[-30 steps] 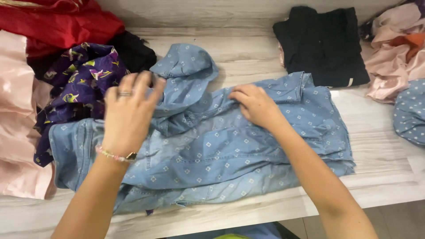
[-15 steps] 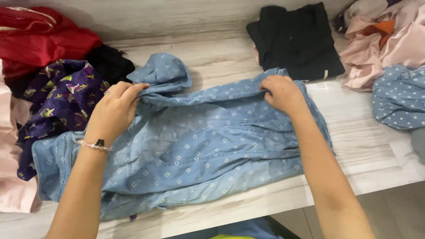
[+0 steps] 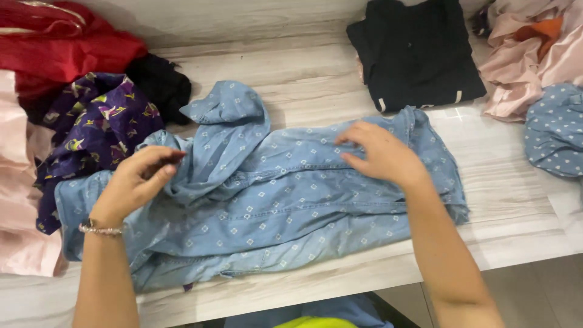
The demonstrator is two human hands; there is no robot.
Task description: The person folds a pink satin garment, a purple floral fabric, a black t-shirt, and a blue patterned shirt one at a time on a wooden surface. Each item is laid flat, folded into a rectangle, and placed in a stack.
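On the table [image 3: 522,200], a blue denim shirt [image 3: 291,206] with small white diamonds lies spread flat, part-folded, running from the left edge to right of centre. Its bunched sleeve or collar end humps up at the top left, near the purple cloth.

Left hand [image 3: 136,182]: grip closed, fingertips pinching a fold of the shirt at its left side, wrist with a bead bracelet. Fabric ridges up from the pinch toward the hump.

Right hand [image 3: 379,155]: grip loose, fingers curled and pressing on the shirt's upper edge, right of centre. Cannot tell if it actually clamps any fabric; looks more like resting on top.

The hands are well apart, both on the same shirt.

Around it:
- purple print cloth [image 3: 97,127] at the left, touching the shirt's left end
- red cloth [image 3: 67,42] top left, behind the purple one
- pink cloth [image 3: 24,200] along the left edge
- small black cloth [image 3: 159,82] between red and purple piles
- folded black garment [image 3: 419,54] top right, just above the shirt's right end
- pink-and-orange pile [image 3: 534,54] far top right
- second blue dotted garment [image 3: 555,130] at the right edge, apart from the shirt
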